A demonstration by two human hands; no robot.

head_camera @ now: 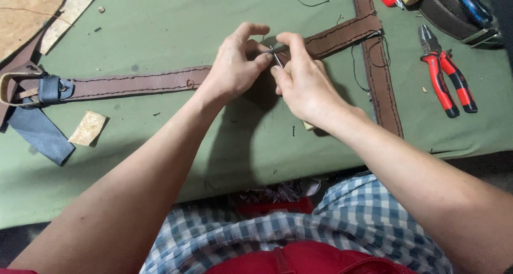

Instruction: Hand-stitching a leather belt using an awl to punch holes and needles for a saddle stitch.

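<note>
At centre frame, a leatherworker's left hand (235, 65) and right hand (304, 81) pinch a thin metal needle (277, 57) against a stitched brown leather strap (160, 81) — hand-sewing appears mid-stitch. Fingertips are clamped together; next likely comes a steady pull-through. Red-handled pliers (446, 76) lie at right on the green mat (160, 17).

Brown straps (133, 83): 2; pliers (446, 76): 1; blue leather piece (37, 130): 1; hands (235, 65): 2; cork scraps (88, 127): 1
</note>
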